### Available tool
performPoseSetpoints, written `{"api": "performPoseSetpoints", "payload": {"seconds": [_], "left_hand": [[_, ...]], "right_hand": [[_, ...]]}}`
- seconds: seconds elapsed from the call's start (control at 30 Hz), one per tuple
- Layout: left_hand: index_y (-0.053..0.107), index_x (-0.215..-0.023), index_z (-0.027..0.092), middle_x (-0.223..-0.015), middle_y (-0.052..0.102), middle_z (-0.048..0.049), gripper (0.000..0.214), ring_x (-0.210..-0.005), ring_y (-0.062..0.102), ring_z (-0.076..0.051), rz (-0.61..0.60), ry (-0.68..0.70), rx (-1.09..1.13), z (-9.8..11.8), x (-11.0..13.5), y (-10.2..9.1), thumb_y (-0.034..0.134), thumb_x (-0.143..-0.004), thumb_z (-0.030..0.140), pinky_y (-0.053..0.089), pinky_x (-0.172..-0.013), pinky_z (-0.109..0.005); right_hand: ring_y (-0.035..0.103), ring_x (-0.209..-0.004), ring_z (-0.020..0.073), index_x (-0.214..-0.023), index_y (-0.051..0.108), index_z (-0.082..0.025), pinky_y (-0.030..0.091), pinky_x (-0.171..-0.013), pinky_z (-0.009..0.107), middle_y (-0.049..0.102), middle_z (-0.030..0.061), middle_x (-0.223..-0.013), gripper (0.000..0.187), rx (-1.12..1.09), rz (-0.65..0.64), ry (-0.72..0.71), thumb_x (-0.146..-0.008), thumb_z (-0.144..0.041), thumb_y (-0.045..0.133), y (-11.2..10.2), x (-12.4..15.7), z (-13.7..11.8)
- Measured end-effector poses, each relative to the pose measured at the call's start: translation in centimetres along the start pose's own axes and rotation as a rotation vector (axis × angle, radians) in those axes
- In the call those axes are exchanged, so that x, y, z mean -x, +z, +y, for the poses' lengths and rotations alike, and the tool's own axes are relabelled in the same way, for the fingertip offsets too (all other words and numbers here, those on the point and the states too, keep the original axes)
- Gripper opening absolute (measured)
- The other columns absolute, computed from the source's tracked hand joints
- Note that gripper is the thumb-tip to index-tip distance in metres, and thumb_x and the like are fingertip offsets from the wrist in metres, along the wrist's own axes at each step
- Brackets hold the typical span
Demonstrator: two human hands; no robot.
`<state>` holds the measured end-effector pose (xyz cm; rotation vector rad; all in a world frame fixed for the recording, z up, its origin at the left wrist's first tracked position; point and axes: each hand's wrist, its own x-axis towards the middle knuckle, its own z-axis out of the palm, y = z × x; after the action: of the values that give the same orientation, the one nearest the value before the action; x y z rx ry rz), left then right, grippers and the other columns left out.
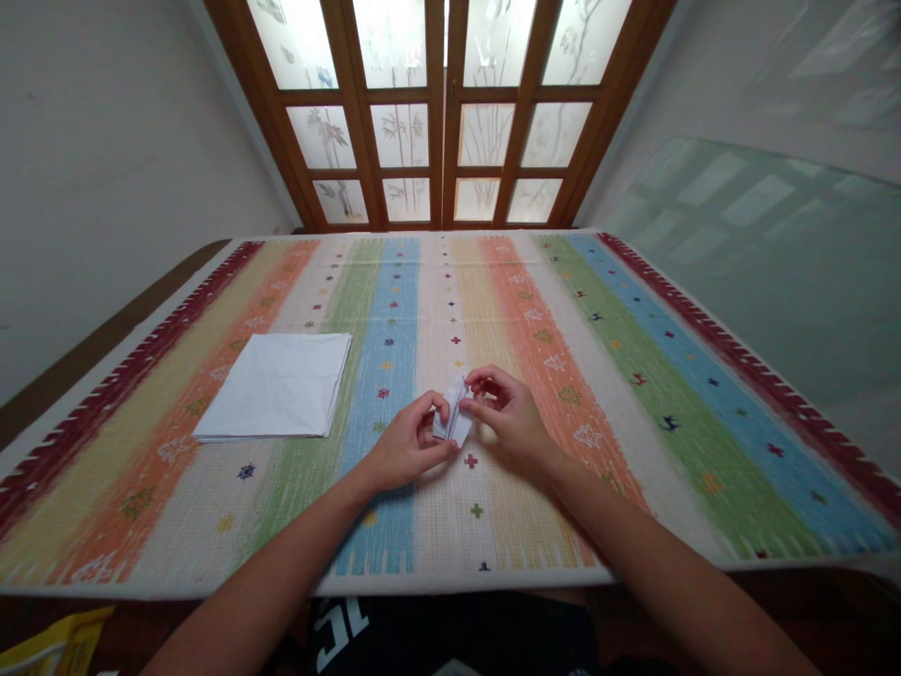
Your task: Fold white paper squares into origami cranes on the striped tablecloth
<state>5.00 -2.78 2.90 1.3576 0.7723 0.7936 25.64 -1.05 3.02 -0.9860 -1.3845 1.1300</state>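
Note:
A small piece of folded white paper [454,418] is held between both hands, just above the middle front of the striped tablecloth. My left hand [415,441] grips its left and lower edge, thumb and fingers closed on it. On the other side, my right hand [511,408] pinches the upper right part between thumb and fingertips. Several creased layers show in the folded paper, partly covered by the fingers. To the left lies a stack of white paper sheets [274,385], flat on the cloth and apart from both hands.
The colourful striped tablecloth [563,507] covers a wide table. Wooden doors with frosted panes [401,136] stand beyond its far edge. Walls rise at both sides, with a glass panel [767,272] on the right. Something yellow [60,643] sits below the table's front left.

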Motion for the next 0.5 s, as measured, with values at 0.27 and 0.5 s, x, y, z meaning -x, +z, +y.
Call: {"api": "performPoseSetpoints", "payload": {"seconds": [0.27, 0.5], "left_hand": [[0.05, -0.097, 0.022, -0.084, 0.051, 0.0038, 0.033, -0.067, 0.049, -0.009, 0.021, 0.022, -0.091, -0.21, -0.04, -0.25, 0.077, -0.079, 0.026, 0.042, -0.059, -0.02], [0.051, -0.095, 0.022, -0.085, 0.046, 0.0043, 0.025, -0.065, 0.039, -0.009, 0.006, 0.055, -0.22, 0.22, 0.0, 0.07, 0.069, -0.078, 0.02, 0.035, -0.055, -0.02]], "right_hand": [[0.059, -0.075, 0.0153, -0.106, 0.076, -0.024, 0.049, -0.065, 0.028, 0.07, 0.0043, -0.101, 0.023, 0.159, -0.055, -0.04, -0.085, -0.033, 0.08, -0.79, -0.19, -0.49], [0.057, -0.073, 0.0151, -0.091, 0.072, -0.022, 0.046, -0.066, 0.028, 0.066, 0.0005, -0.086, 0.018, 0.173, -0.087, -0.033, -0.081, -0.032, 0.084, -0.91, -0.32, -0.36]]}}
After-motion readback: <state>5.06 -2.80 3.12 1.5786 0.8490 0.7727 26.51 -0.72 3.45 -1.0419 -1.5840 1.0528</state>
